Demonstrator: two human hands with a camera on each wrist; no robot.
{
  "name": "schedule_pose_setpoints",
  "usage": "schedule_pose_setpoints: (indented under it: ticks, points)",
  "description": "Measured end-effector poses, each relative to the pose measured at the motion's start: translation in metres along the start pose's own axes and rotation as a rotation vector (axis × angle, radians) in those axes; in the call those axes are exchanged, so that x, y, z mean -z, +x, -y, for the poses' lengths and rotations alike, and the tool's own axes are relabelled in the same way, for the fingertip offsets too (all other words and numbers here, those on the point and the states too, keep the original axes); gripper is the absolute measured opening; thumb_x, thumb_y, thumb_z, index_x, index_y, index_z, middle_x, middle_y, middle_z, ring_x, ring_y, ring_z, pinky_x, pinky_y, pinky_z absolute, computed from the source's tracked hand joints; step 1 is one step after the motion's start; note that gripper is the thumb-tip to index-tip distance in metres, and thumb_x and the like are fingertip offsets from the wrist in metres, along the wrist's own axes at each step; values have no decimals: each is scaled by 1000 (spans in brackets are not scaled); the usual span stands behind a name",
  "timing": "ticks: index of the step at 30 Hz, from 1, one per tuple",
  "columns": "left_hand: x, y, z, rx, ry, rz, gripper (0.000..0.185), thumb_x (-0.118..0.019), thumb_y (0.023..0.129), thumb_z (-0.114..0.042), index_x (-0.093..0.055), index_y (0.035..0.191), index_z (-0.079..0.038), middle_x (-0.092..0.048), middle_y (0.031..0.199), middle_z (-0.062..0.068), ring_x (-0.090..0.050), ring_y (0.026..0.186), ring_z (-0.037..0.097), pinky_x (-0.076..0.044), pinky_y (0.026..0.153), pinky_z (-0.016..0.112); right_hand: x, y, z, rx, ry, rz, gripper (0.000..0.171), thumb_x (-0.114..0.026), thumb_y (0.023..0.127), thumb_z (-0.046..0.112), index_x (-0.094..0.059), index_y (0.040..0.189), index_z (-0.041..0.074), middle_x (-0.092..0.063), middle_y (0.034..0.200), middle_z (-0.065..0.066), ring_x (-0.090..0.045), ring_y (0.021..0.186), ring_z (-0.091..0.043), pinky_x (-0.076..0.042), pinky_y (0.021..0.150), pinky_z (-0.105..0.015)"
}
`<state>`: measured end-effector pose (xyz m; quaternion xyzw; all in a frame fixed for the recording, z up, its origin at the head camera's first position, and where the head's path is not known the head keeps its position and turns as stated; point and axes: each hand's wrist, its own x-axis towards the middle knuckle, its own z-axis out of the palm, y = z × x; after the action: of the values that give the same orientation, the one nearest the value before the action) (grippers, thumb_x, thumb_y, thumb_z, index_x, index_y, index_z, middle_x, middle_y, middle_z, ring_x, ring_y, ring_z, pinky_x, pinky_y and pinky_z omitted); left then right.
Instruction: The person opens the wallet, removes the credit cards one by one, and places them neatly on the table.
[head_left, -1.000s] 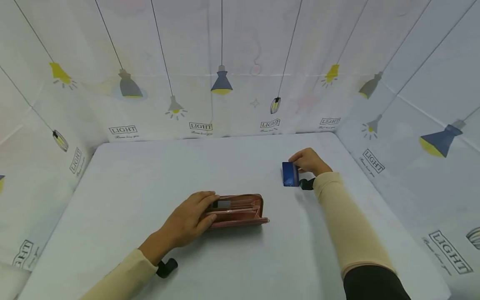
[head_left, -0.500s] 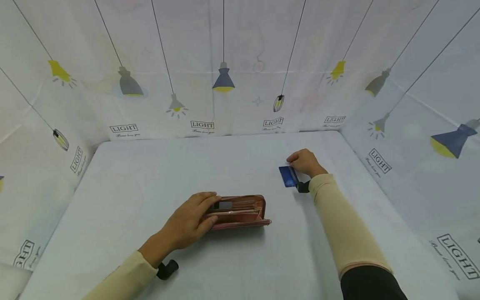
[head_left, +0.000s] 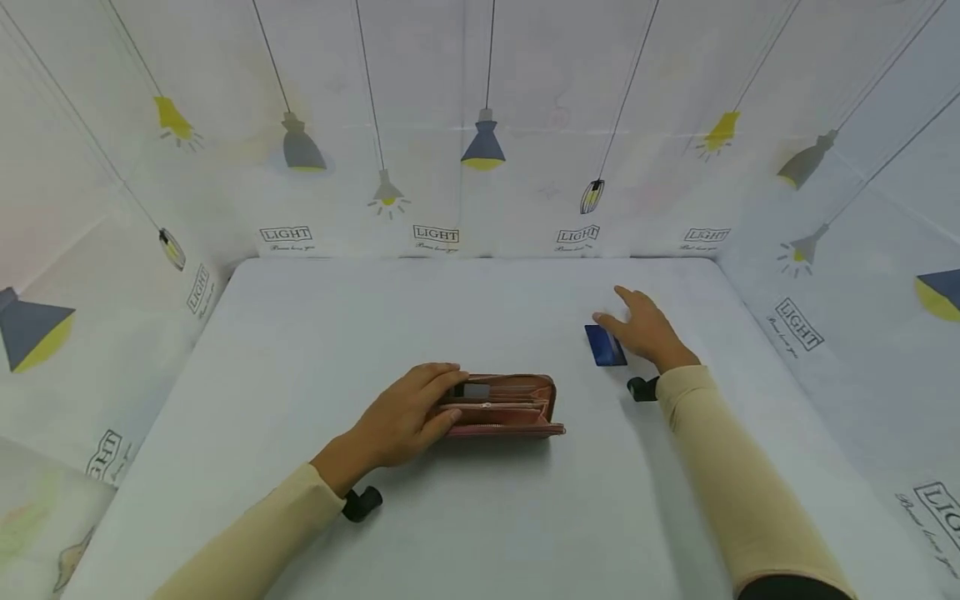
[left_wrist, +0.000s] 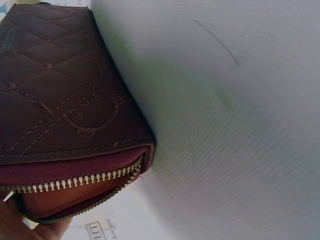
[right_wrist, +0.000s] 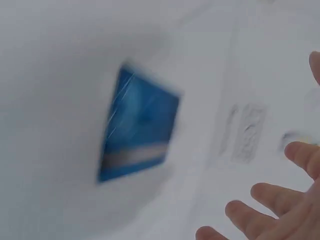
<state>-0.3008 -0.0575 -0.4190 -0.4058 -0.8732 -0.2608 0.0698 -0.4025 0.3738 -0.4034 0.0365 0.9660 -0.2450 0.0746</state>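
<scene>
Where the counter's right half nears its far edge: the blue card [head_left: 604,345] lies flat, blurred in the right wrist view [right_wrist: 139,130].
Right hand [head_left: 643,329]: released, fingers spread and straight, just beside the card on its right; whether a fingertip touches the card's edge cannot be told.
Wallet [head_left: 504,405]: a brown zip wallet, open, lying near the middle of the counter, a little toward the near edge, well apart from the card.
Wallet close up: the left wrist view shows its quilted, stitched outer face [left_wrist: 60,90], brass zip teeth along the open edge and a lighter lining inside.
Left hand [head_left: 408,414]: grasping the wallet's left end, fingers laid over its open top and thumb at the near side.
Counter [head_left: 315,333]: a pale, plain cloth surface.
Walls [head_left: 480,125]: white sheeting printed with hanging lamps and the word LIGHT, standing along the far, left and right edges.
</scene>
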Motion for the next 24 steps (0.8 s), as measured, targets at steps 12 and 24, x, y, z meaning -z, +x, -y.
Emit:
schedule_pose_setpoints:
  ticks: [12,24]
  points:
    - [3,3,4,37,-41,17,53,-54,107,-38,-44,153,-13,-48,153,7,-46,142,25,-42,116,45,5,-96,136,654,58,-63,17,-70,102,19,-80,108,8,-77,103,-3,-70,89,-19,-60,76,-42]
    - [5,2,2,47,-66,34,54,-58,107,-36,-45,154,-13,-48,154,6,-44,146,24,-42,117,45,-50,-102,185,645,-255,176,14,-70,100,20,-82,100,13,-73,83,8,-60,69,-7,-55,66,-29]
